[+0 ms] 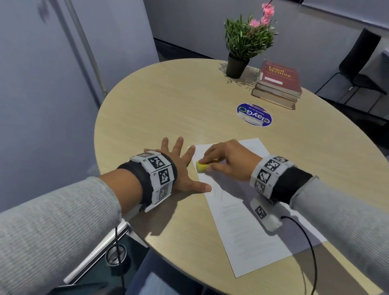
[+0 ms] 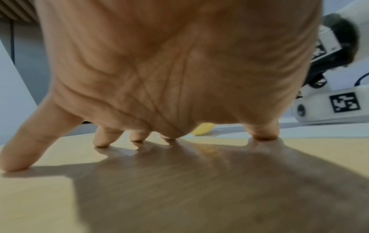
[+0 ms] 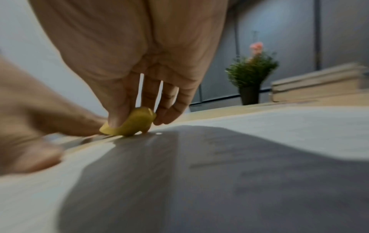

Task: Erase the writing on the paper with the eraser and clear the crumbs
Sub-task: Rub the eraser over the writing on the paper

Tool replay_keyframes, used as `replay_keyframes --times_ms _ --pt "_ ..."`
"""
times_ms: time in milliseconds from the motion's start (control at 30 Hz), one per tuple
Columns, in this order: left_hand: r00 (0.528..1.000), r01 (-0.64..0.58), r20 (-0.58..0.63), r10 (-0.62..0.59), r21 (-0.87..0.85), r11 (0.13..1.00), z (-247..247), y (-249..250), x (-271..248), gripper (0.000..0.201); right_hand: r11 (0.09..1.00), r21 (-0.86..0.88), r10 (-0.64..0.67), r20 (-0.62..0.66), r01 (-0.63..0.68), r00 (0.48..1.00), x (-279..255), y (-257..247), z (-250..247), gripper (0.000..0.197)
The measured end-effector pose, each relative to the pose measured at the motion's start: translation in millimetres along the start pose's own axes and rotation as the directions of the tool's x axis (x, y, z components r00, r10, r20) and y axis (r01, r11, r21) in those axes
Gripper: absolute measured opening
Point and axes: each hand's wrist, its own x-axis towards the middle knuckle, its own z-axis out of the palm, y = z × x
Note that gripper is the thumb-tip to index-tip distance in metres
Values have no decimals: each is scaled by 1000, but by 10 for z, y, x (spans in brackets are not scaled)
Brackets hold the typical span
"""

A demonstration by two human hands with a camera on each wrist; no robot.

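We find the paper lying flat on the round wooden table, its long side running from the near right edge toward the centre. Faint pencil lines show on the sheet in the head view; their wording is too small to read.

Our right hand pinches the yellow eraser between thumb and fingers. In the right wrist view the eraser touches the paper at the sheet's left edge, near its far corner, with the fingers curled over its top.

Our left hand lies spread and flat, with fingers straight and apart. The palm rests on the table just beside the paper's left edge. The thumb and index fingertip reach the sheet's margin. In the left wrist view the fingertips press on the wood, and the eraser shows beyond them.

The two hands are close, with the eraser between them.

At the far side of the table stand a potted plant, a stack of books and a round blue sticker.
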Motion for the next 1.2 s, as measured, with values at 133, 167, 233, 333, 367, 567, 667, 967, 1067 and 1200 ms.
replay_keyframes --times_ms 133,167,233,333,367,567,667,967,1067,1200 --pt "1000 -5 1 5 0 1000 -13 20 -30 124 989 -37 137 -111 -141 984 95 150 -112 22" --pt "1000 -2 1 2 0 1000 -23 35 -50 124 988 -56 140 -110 -147 984 106 162 -101 22" --pt "1000 6 -14 -7 -38 999 -65 63 -57 124 988 -69 130 -104 -137 986 111 156 -77 22" --pt "1000 -1 10 2 -87 996 -161 102 -14 125 992 -38 119 -109 -124 987 94 155 -80 22" --pt "999 -1 33 4 -79 997 -184 117 4 124 992 -31 118 -110 -122 987 91 156 -83 22" --pt "998 15 57 -13 -36 999 -156 158 0 120 993 -75 89 -96 -96 991 80 106 -69 23" --pt "998 13 60 -11 -26 1000 -154 131 25 122 997 -66 -42 12 43 999 -28 -6 -9 21" --pt "999 14 51 -12 -35 999 -124 128 56 123 995 -90 31 -14 -32 999 28 33 -66 21" --pt "999 9 48 -6 -57 998 -116 126 64 124 999 -52 10 44 -7 999 -29 -3 -70 21" --pt "999 7 46 -4 -71 997 -104 123 66 124 988 -88 122 -77 -129 989 80 153 -206 22"
